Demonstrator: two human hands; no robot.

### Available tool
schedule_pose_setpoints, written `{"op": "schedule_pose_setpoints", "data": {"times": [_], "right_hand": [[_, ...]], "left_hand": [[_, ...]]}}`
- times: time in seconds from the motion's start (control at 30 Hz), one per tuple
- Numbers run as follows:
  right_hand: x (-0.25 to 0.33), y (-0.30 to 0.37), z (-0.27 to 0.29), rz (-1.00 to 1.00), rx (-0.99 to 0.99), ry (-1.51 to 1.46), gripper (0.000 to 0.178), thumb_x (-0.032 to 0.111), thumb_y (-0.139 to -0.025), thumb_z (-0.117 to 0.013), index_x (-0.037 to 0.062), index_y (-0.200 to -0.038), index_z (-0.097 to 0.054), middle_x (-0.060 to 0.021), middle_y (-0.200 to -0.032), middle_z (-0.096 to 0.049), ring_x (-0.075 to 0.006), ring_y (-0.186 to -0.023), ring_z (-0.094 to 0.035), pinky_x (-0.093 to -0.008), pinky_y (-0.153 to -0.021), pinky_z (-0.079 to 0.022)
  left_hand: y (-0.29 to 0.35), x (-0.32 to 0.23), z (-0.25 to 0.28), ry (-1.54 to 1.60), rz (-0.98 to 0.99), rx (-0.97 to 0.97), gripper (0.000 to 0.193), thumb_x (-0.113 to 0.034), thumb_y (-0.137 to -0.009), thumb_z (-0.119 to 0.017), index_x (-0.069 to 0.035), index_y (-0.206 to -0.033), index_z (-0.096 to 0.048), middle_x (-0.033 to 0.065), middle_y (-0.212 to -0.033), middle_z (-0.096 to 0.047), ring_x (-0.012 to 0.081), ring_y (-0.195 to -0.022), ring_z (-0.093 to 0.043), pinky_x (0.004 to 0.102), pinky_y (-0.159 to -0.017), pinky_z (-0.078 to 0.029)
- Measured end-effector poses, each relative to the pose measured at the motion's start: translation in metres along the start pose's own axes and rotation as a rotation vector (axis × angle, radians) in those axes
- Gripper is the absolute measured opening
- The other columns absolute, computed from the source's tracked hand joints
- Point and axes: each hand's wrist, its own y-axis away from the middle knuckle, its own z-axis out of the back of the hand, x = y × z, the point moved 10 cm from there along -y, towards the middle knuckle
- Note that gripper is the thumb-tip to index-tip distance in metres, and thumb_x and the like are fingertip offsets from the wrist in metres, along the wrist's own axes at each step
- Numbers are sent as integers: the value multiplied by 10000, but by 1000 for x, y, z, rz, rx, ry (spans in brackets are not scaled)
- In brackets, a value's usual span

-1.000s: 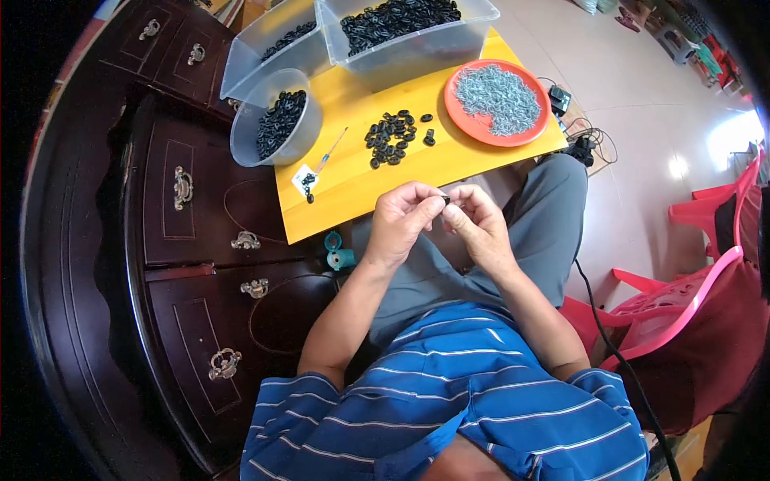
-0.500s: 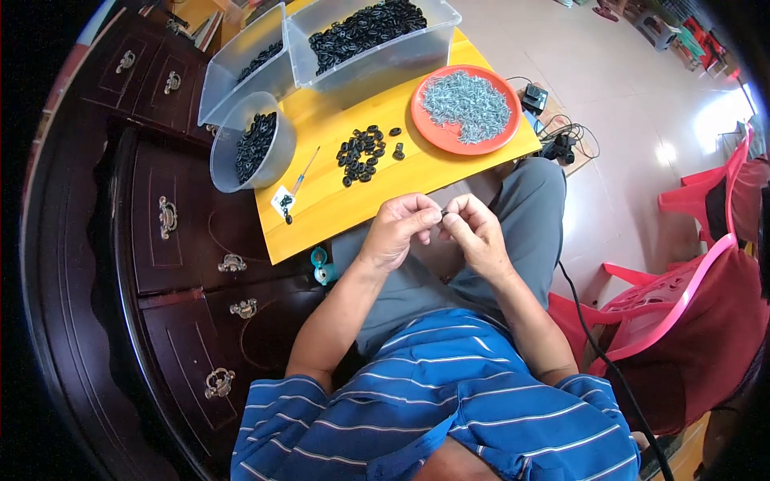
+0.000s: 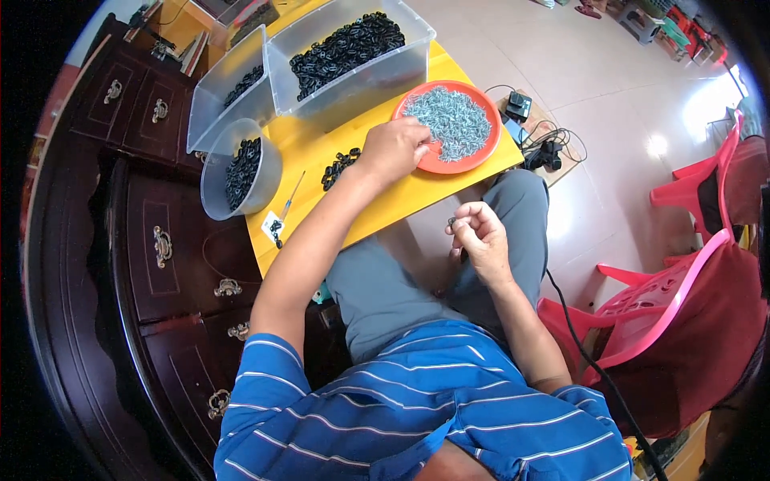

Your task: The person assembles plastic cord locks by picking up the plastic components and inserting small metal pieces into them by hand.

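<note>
My left hand (image 3: 397,150) reaches across the yellow table to the left rim of a red plate (image 3: 491,138). Its fingers curl together there, and whatever they pinch is hidden. Heaped on that plate are small silvery metal pieces (image 3: 451,120) that look like screws. Above my lap, my right hand (image 3: 483,242) is closed in a pinch on a small black piece (image 3: 451,223). A loose group of small black oval pieces (image 3: 337,170) lies on the table, partly covered by my left hand and forearm.
Clear plastic bins (image 3: 353,100) and a round tub (image 3: 269,180) hold many black pieces. A thin pointed tool (image 3: 292,196) lies beside a small white card (image 3: 270,225). Dark drawers (image 3: 160,232) stand left, a pink chair (image 3: 642,313) right. Cables (image 3: 573,140) lie beyond the plate.
My hands have parted. The left has gone forward from my lap to the plate's rim; the right has stayed above my lap with the black piece. The view has shifted slightly.
</note>
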Motion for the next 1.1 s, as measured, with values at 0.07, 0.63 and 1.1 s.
{"op": "schedule_pose_setpoints", "data": {"times": [0.07, 0.63, 1.1], "right_hand": [[-1, -2, 3, 5, -8, 18, 91, 84, -970, -592, 35, -1046, -580, -11, -887, -647, -68, -794, -621, -218, -666, -502], [6, 3, 7, 72, -27, 144, 115, 97, -983, -574, 43, -1084, -588, -10, -894, -647, -72, -813, -614, -233, -694, -507], [34, 29, -5, 205, -46, 190, 136, 128, -996, -561, 52, -1095, -614, 21, -905, -612, -43, -785, -569, -208, -708, -492]], "left_hand": [[-7, 0, -10, 8, -77, 32, 75, -179, -805, -708, -128, -860, -712, 59, -862, -664, 273, -847, -669, 420, -704, -541], [-36, -15, -45, -106, -452, 228, 120, -177, -831, -625, -71, -783, -657, 123, -849, -643, 319, -826, -666, 455, -714, -549], [24, -74, 51, 184, -320, -8, 89, -134, -786, -668, -72, -797, -605, 121, -784, -632, 338, -714, -650, 435, -614, -522]]}}
